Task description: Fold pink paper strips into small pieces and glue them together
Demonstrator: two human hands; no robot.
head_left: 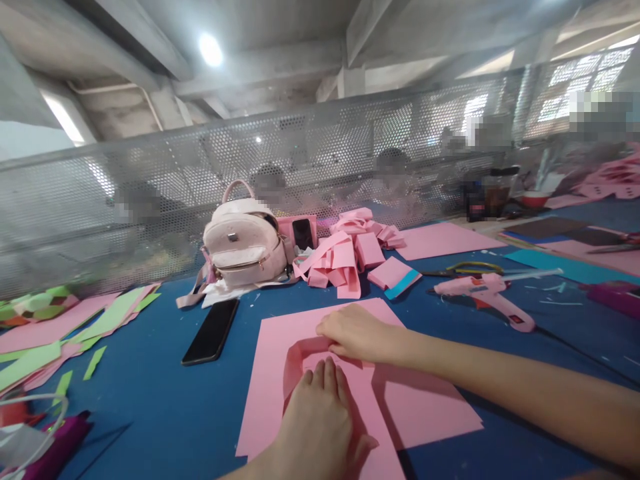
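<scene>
Pink paper sheets [265, 387] lie stacked on the blue table in front of me. On top of them is a folded pink paper piece [295, 360] with a raised, bent edge. My left hand [317, 417] presses on this piece, its fingers stretched out and close together. Just beyond it, my right hand [357, 333] reaches in from the right, its fingers curled over the far edge of the folded paper. The right fingertips are partly hidden, and the left palm covers some of the paper.
A black phone [210, 332] lies left of the sheets. Behind stand a white backpack [245, 243] and a heap of pink paper pieces [335, 260]. A pink glue gun [487, 290] with its cord and scissors [473, 268] lie right. Green paper scraps [113, 317] are left.
</scene>
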